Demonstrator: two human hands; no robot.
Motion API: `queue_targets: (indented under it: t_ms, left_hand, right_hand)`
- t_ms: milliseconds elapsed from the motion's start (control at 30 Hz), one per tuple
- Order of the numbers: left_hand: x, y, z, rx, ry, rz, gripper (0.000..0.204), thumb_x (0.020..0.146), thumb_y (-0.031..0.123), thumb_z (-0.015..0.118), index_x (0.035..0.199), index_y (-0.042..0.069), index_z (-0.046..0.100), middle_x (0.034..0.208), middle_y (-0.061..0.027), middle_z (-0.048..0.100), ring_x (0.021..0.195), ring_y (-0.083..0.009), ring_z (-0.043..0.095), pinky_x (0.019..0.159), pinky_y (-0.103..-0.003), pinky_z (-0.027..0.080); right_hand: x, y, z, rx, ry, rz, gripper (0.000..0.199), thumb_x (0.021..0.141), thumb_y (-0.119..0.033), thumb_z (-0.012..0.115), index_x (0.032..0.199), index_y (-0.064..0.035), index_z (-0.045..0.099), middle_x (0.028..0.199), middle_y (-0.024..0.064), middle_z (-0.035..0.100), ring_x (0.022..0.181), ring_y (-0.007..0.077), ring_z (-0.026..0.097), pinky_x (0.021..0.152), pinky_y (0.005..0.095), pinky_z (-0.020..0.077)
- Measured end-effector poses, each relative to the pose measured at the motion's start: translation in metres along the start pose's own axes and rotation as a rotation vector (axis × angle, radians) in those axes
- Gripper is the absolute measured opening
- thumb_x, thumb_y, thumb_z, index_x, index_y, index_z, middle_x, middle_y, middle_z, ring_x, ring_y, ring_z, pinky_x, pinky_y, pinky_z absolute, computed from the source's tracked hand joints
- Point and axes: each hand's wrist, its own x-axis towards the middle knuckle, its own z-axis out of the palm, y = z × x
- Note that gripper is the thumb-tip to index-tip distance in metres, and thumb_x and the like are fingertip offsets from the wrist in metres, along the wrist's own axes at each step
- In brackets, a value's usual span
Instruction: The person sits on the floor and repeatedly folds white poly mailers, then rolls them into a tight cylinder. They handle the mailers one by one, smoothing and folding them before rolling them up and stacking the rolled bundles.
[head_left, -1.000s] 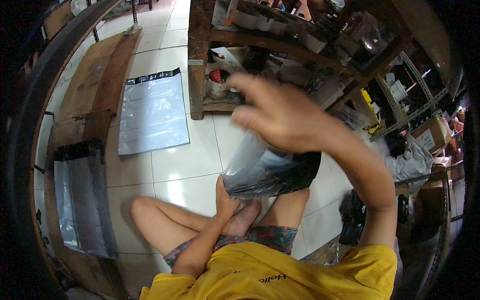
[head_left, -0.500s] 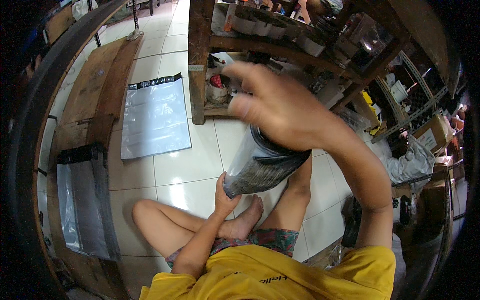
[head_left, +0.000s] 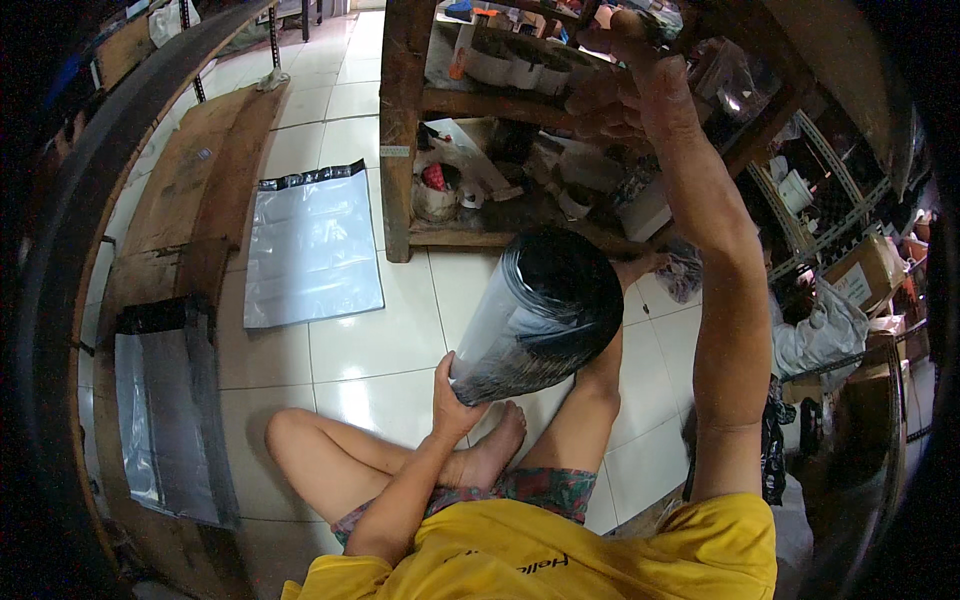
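- Between lap and wooden shelf (head_left: 398, 200): curled bundle of poly mailer bags (head_left: 530, 330), grey-white outside, black toward the far right end. It's gripped at the lower left corner by the left hand (head_left: 462, 405) only.
- Main risk: bundle slips or fans out. Cause would be slick film plus a one-corner hold, with the right hand (head_left: 645, 100) well off it.
- Next: the curl could spring open and push the inner sheets out of line. Nothing clamps the black end.
- If dropped, loose bags could slide over the smooth floor tiles (head_left: 375, 335) toward the flat mailer stack (head_left: 312, 250) and mix with it.
- Right hand could also clip the shelf or the white round containers (head_left: 483, 68) on it; it's raised among dark clutter, easy to misjudge.
- Left pose: forearm low, across the left thigh (head_left: 345, 455), hand pointing forward, thumb along the bundle edge, fingers closed on the corner.
- Right pose: arm stretched forward and high, elbow nearly straight, fingers spread wide, thumb apart. Looks like it holds nothing, but it's dim up there, so can't rule out fingertip contact with the shelf.
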Motion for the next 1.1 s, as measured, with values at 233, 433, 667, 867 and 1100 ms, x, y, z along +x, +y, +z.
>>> queue_targets:
  t_ms: [233, 433, 667, 867, 1100]
  left_hand:
    - [0.002, 0.001, 0.000, -0.009, 0.029, -0.018, 0.107, 0.064, 0.018, 0.091, 0.149, -0.001, 0.028, 0.139, -0.0240, 0.046, 0.127, -0.0415, 0.049, 0.107, -0.044, 0.042]
    - [0.000, -0.012, -0.001, -0.123, -0.003, -0.057, 0.109, 0.063, 0.019, 0.092, 0.149, -0.001, 0.027, 0.139, -0.0247, 0.046, 0.127, -0.0410, 0.049, 0.108, -0.044, 0.042]
    - [0.000, -0.004, -0.006, -0.028, -0.043, -0.090, 0.110, 0.065, 0.021, 0.092, 0.149, -0.002, 0.026, 0.141, -0.0258, 0.045, 0.128, -0.0408, 0.048, 0.108, -0.044, 0.041]
    - [-0.005, -0.015, -0.003, 0.002, -0.069, -0.103, 0.112, 0.066, 0.023, 0.092, 0.151, -0.003, 0.023, 0.142, -0.0269, 0.043, 0.130, -0.0420, 0.047, 0.109, -0.045, 0.041]
    - [-0.009, -0.018, -0.001, 0.001, -0.115, -0.160, 0.112, 0.067, 0.022, 0.091, 0.151, -0.002, 0.022, 0.141, -0.0284, 0.044, 0.130, -0.0425, 0.047, 0.109, -0.045, 0.041]
  right_hand:
    - [-0.017, -0.010, 0.055, -0.083, -0.306, 0.084, 0.057, 0.096, -0.052, 0.055, 0.115, 0.0022, 0.059, 0.103, 0.0288, 0.066, 0.104, 0.0443, 0.063, 0.090, 0.0504, 0.0490]
    - [-0.003, -0.019, 0.056, 0.017, -0.399, 0.132, 0.056, 0.099, -0.048, 0.053, 0.128, -0.0003, 0.053, 0.113, 0.0266, 0.063, 0.108, 0.0404, 0.062, 0.093, 0.0475, 0.0484]
    - [0.009, -0.027, 0.026, 0.281, -0.463, 0.346, 0.065, 0.100, -0.048, 0.051, 0.144, -0.0008, 0.042, 0.124, 0.0253, 0.061, 0.114, 0.0381, 0.062, 0.097, 0.0454, 0.0480]
    - [-0.004, -0.010, 0.042, 0.068, -0.421, 0.128, 0.064, 0.100, -0.047, 0.050, 0.145, -0.0029, 0.043, 0.133, 0.0287, 0.057, 0.120, 0.0417, 0.058, 0.098, 0.0461, 0.0474]
    - [-0.007, -0.013, 0.042, -0.031, -0.421, 0.091, 0.064, 0.098, -0.046, 0.052, 0.144, -0.0022, 0.045, 0.122, 0.0264, 0.061, 0.111, 0.0409, 0.062, 0.096, 0.0454, 0.0482]
